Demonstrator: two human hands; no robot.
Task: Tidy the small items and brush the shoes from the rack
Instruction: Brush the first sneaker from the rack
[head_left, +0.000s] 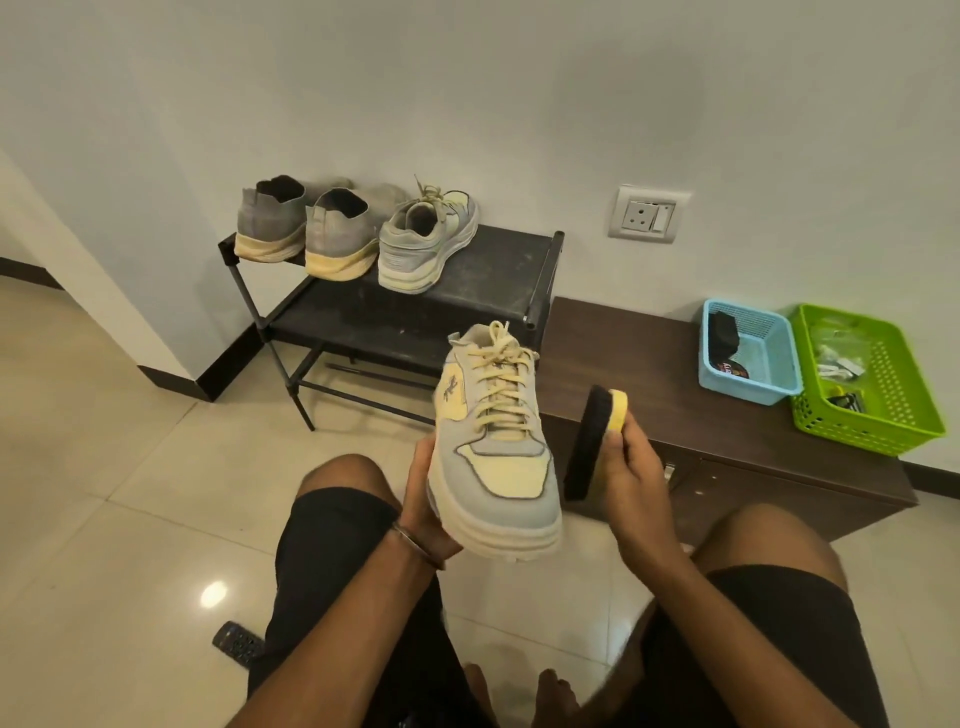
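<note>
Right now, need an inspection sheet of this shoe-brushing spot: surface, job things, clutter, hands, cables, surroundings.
Surface: glossy tiled floor; black shoe rack against the wall, top shelf dusty.
Job's things: laced sneaker held up, toe toward the camera; brush beside it, apart from it; matching sneaker and a grey pair on the rack.
Clutter: remote on the floor; blue basket and green basket holding small items on the brown cabinet.
Hands: left hand grips the sneaker; right hand grips the brush.
Cables: nothing seen.
Surroundings: white wall, socket plate.
</note>
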